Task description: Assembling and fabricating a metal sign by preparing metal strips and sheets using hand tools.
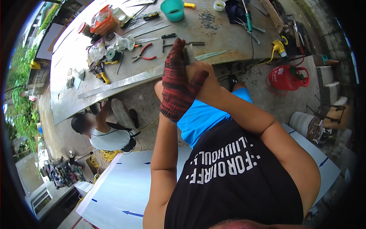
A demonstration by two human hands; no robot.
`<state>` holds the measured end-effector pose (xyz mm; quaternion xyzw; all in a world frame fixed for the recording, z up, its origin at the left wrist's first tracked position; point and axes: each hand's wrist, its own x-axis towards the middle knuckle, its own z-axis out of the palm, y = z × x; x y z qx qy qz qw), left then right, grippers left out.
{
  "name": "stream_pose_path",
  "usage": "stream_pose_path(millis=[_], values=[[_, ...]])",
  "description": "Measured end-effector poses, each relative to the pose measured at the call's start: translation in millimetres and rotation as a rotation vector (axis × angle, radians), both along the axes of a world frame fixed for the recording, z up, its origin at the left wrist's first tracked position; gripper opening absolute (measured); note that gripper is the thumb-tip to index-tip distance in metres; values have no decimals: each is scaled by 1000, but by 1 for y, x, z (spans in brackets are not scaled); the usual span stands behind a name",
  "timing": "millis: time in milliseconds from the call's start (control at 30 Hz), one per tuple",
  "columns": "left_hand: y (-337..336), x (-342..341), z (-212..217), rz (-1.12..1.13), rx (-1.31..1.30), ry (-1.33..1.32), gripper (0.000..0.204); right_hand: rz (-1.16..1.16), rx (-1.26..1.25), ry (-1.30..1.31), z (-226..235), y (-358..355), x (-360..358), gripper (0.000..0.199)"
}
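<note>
My left hand [178, 82] wears a red and black knit glove and is raised in front of my chest. My bare right hand [204, 74] presses against it from the right, under the glove's thumb. Both hands close together around a thin grey metal piece [188, 53], whose top edge sticks out above the fingers. Most of the piece is hidden by the hands. Below them are my blue shorts and black printed shirt.
A metal workbench [228, 42] carries a green bowl [172, 9], red pliers [144, 53], an orange bag [103, 21] and a long metal strip [122, 82]. A red gas cylinder [288, 76] stands right. Another person [110, 133] crouches left. A white panel [126, 187] lies below.
</note>
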<state>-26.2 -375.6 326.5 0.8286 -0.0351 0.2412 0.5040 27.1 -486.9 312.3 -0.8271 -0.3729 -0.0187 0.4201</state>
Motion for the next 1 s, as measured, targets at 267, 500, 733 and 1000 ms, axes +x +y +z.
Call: stream_pose_path(millis=[267, 500, 733, 1000], values=[[17, 4, 2, 93, -34, 66, 49, 84, -30, 67, 2, 19, 0, 49], [46, -14, -12, 312, -172, -189, 32, 137, 145, 183, -40, 14, 25, 52], [59, -46, -1, 456, -301, -277, 28, 202, -151, -29, -126, 92, 92, 35], [66, -68, 18, 615, -180, -307, 26, 318, -443, -254, -199, 230, 127, 67]])
